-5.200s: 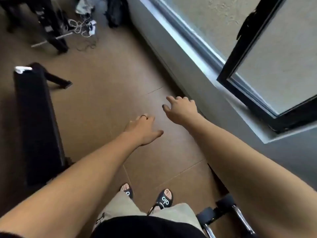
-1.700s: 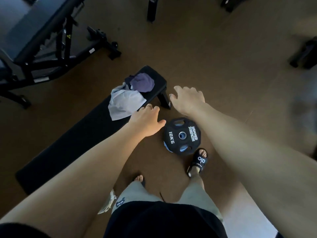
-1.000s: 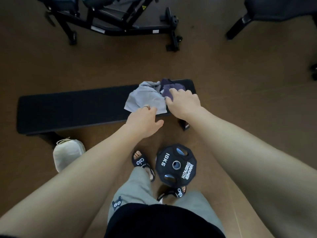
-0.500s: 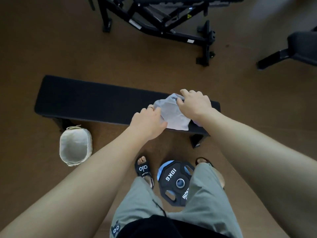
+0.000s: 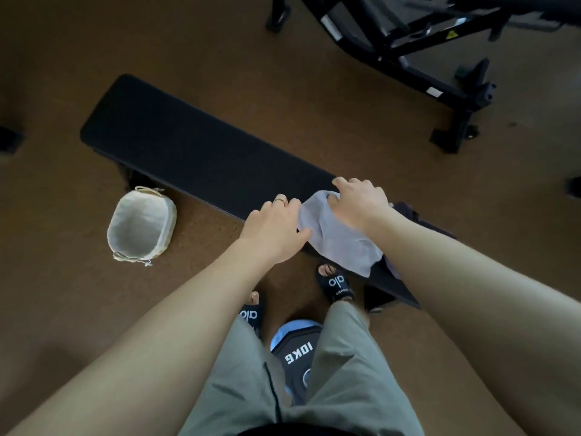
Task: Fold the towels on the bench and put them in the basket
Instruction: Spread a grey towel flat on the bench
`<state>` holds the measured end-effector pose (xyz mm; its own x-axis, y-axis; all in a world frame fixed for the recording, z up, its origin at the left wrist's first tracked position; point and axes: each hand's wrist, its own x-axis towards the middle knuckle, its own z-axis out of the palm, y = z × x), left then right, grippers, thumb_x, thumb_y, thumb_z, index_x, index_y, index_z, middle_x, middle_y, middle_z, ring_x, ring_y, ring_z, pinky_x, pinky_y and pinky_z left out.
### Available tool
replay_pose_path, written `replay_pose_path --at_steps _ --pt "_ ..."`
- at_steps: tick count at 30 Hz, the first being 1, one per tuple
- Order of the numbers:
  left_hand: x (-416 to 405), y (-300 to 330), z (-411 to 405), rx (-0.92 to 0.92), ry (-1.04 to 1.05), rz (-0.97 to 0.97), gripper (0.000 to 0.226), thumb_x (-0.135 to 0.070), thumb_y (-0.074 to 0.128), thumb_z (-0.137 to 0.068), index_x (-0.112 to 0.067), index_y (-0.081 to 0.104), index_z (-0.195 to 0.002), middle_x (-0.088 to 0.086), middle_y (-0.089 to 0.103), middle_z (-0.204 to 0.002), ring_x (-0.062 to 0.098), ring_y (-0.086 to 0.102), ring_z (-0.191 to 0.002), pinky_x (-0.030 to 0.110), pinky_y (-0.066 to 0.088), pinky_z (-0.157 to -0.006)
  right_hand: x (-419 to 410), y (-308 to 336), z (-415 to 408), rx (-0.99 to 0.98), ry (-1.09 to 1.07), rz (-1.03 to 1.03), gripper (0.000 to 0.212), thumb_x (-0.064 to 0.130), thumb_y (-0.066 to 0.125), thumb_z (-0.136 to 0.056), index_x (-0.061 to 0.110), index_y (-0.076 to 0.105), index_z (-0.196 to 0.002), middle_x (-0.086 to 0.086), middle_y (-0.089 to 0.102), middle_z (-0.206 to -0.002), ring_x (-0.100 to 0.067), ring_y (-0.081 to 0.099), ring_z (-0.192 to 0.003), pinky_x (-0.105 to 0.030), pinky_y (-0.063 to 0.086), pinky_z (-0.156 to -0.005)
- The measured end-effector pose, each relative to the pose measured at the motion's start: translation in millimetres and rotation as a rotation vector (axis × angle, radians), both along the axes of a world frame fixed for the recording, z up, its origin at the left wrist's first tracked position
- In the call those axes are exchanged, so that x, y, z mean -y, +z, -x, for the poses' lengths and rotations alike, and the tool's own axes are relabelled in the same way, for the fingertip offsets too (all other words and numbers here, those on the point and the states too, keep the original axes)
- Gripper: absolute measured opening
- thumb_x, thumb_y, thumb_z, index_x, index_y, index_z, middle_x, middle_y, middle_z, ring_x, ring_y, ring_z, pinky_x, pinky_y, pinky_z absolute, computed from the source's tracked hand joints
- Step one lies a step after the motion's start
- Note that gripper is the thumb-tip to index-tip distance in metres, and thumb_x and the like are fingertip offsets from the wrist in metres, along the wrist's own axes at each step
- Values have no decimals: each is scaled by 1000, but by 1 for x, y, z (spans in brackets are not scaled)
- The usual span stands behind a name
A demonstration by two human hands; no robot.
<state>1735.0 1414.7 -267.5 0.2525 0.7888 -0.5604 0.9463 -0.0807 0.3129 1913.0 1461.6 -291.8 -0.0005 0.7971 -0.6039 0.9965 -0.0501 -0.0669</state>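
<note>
- Head view: I have both hands on the pale towel (image 5: 338, 243) at the bench's (image 5: 201, 152) right end
- Left hand (image 5: 273, 231) pinches its left edge; right hand (image 5: 361, 206) grips the top, probably
- Basket (image 5: 141, 226) sits on the floor to the left, nearer my left hand

Both bare forearms reach forward and down from the lower corners, the hands close together. The left hand (image 5: 273, 229), a ring on one finger, lies palm down with fingers curled. The right hand (image 5: 361, 204) arches palm down, fingers bent, gripping.
</note>
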Motion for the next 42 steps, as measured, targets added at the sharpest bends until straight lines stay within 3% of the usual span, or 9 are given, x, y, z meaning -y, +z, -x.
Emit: replay_pose_path --at_steps 4,9,16,20,24,29,33,37,42 --pt "-17 -75 -33 -11 96 36 53 -48 50 -101 -19 41 -144 6 44 -145 28 51 -125 44 48 -97 -25 -80 -25 -10 136 48 48 33 40 -105 25 40 -153 -8 54 -144 -34 45 -134 -50 37 -109" --pt "-34 -172 -63 7 171 36 61 -48 54 -97 -17 39 -147 5 42 -148 27 46 -131 42 45 -97 -58 -160 -33 -14 285 4 50 26 52 -100 26 46 -149 -7 55 -141 -32 45 -134 -45 37 -109" --pt "-44 -257 -57 -18 190 -61 67 -58 66 -86 -15 46 -133 3 52 -128 26 55 -112 41 50 -86 -86 -230 -17 -54 371 -37 29 29 59 -97 21 62 -125 -5 57 -113 -28 55 -104 -41 44 -93" --pt "-55 -277 -48 35 196 -98 37 -47 67 -87 -18 53 -106 0 56 -99 21 58 -84 39 50 -66 -100 -239 -10 -63 346 -72 21 27 59 -95 18 67 -112 -4 63 -101 -25 62 -90 -38 55 -77" --pt "-66 -288 -46 117 174 -176 14 -32 63 -91 -20 58 -96 -2 59 -93 21 59 -82 39 50 -66 -111 -240 -10 -114 311 -17 22 26 56 -96 18 68 -112 -3 65 -100 -23 64 -89 -34 52 -69" --pt "-64 -297 -43 206 193 -276 13 -29 63 -90 -25 53 -82 -2 56 -90 21 57 -81 38 49 -67 -109 -240 -14 -188 308 83 18 18 60 -85 14 74 -97 -5 69 -95 -23 65 -86 -32 49 -67" --pt "-49 -292 -42 260 204 -349 14 -26 57 -94 -24 48 -83 0 55 -88 23 55 -78 41 48 -65 -98 -234 -19 -162 372 206 22 28 66 -68 18 74 -86 -6 71 -90 -23 66 -83 -36 51 -74" --pt "-42 -278 -47 233 198 -431 12 -26 51 -97 -24 45 -87 1 55 -84 23 53 -72 40 43 -59 -90 -224 -27 -217 354 83 12 21 70 -79 18 75 -90 -8 70 -96 -26 67 -91 -37 56 -79" --pt "-32 -263 -51 236 234 -497 16 -28 45 -102 -21 45 -87 0 51 -85 19 49 -72 36 36 -60 -73 -204 -38 -398 327 -236 16 20 63 -90 12 62 -76 -4 59 -83 -18 53 -73 -31 44 -64"
